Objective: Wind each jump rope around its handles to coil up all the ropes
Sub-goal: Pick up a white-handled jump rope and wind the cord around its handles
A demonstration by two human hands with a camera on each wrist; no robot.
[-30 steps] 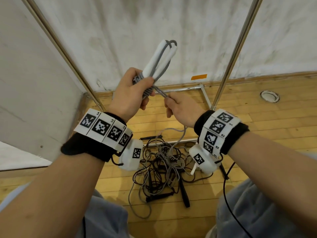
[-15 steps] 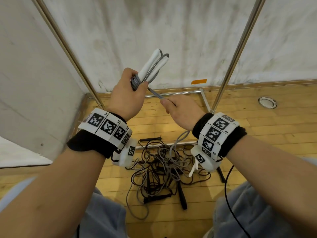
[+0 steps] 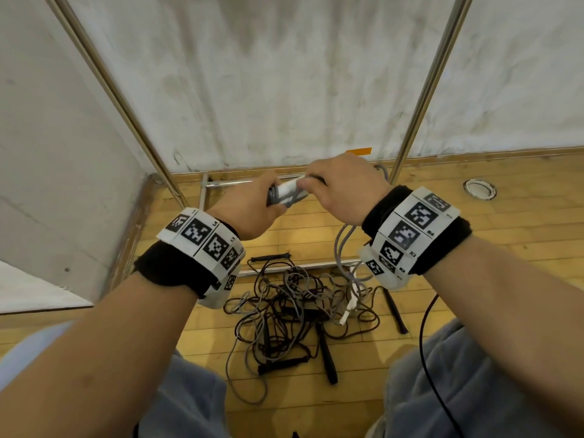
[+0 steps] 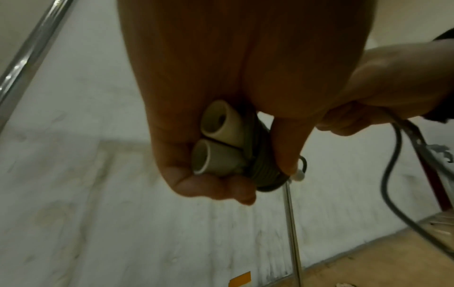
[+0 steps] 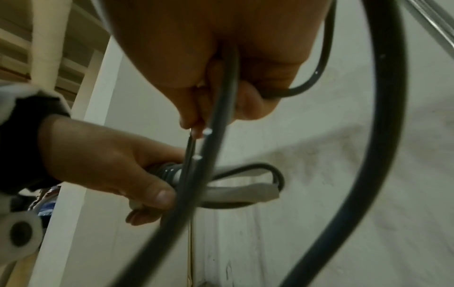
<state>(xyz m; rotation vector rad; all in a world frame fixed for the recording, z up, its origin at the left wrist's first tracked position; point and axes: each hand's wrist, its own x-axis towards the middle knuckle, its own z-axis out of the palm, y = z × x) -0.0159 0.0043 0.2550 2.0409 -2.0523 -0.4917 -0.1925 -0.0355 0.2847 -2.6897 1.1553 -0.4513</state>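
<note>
My left hand grips two white handles held side by side, with several turns of grey rope wound round them. The handle ends and the coil show in the left wrist view, thumb pressed on the coil. My right hand is over the handles' far end, pinching the loose grey rope. That rope hangs from my right hand down to the floor pile. The handles lie level, pointing right.
A tangle of black and grey ropes with black handles lies on the wooden floor between my knees. A metal frame's poles and low bars stand against the white wall. An orange tape mark is on the baseboard.
The handles have dropped from upright to level and both hands have moved lower. My right hand has swung from below the handles to over their far end, carrying the rope round.
</note>
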